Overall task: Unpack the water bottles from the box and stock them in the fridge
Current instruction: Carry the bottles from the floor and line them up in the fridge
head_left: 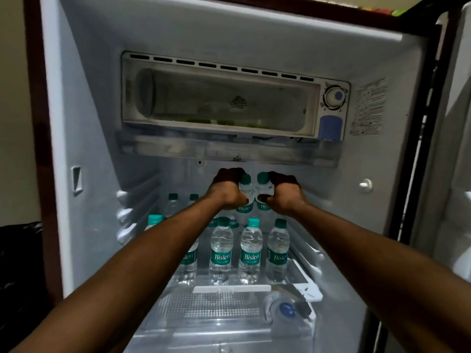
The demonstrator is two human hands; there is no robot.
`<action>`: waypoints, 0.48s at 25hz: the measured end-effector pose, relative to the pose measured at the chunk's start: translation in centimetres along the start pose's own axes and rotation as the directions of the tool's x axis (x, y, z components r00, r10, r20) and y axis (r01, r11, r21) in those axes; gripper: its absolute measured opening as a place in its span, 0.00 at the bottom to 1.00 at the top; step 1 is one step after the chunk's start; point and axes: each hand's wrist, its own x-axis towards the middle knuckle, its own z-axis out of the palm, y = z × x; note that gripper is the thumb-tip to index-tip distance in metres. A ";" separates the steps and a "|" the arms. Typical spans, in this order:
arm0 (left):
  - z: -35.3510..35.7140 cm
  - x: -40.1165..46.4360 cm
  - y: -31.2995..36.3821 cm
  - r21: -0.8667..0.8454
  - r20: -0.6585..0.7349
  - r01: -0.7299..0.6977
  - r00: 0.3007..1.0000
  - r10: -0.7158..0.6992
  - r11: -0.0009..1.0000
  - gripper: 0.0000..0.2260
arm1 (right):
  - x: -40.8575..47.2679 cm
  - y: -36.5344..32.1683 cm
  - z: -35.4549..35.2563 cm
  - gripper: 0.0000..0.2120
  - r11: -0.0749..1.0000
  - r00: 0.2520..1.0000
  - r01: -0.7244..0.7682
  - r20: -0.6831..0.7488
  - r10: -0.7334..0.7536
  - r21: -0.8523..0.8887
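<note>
Both hands are deep in the open fridge [84, 138], and each one holds a small water bottle. The left hand [226, 191] has its fingers curled round the left bottle [245, 197], up near the neck. The right hand [285, 192] is wrapped round the right bottle [263, 193] the same way. The two bottles touch each other, up above the far rows.

More bottles stand on the shelf [304, 286] below. Three stand in the near row [251, 253], and a fourth is partly hidden by the left arm.

These bottles look full, so each is likely a bit heavy for its size. The thin plastic would probably squash if squeezed hard. It may be slippery if wet. The neck under the green cap looks like the stiffest place to hold.
</note>
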 end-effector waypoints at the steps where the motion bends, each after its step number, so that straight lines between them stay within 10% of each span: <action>1: 0.4 0.8 0.0 0.045 0.053 -0.025 0.998 0.023 0.999 0.32 | 0.8 0.4 0.2 0.30 0.999 0.999 -0.010 0.038 0.012 -0.040; 12: 6.8 7.3 -1.9 0.273 0.437 -0.276 0.889 0.137 0.922 0.34 | 7.4 5.6 5.0 0.33 0.980 0.944 0.039 0.329 0.028 -0.197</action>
